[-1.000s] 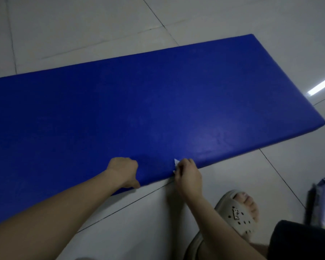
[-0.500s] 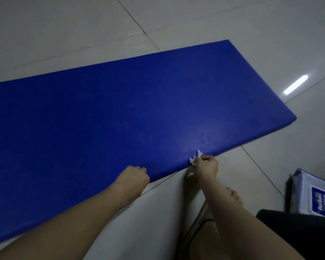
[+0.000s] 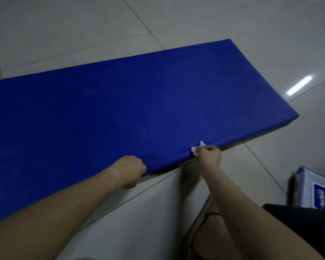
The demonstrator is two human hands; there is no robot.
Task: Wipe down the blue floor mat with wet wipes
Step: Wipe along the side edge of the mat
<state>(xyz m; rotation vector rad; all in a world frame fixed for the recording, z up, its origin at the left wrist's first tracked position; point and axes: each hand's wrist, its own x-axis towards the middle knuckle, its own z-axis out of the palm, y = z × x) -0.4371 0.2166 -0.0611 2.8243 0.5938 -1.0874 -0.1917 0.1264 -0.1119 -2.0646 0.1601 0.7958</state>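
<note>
The blue mat [image 3: 139,109] lies flat on the pale tiled floor [image 3: 83,34] and fills the middle of the frame, running from the left edge to a corner at centre right. Its near edge slants from lower left up to that corner, and both forearms reach in from the bottom of the frame to it. The left hand [image 3: 129,169], just left of centre, is curled into a fist on this edge, knuckles up, fingers wrapped round the rim and hidden beneath it, so it grips the mat. The right hand [image 3: 209,155], a little to the right and slightly higher, is closed on a small crumpled white wipe [image 3: 196,149], pinching it and pressing it against the same edge. Bits of the wipe stick out above and left of the fingers, and the mat cover puckers slightly beside them. The two hands are near each other but apart. Low at the right edge of the frame a white pack [image 3: 315,192] of wipes with a blue label lies on the floor, well apart from the mat. Dark cloth [image 3: 308,226] covers the lower right corner, just below the pack. A bare foot [image 3: 203,246] shows dimly at bottom centre, under the right forearm. A bright strip of glare [image 3: 298,88] lies on the floor at upper right, beyond the mat's end.
</note>
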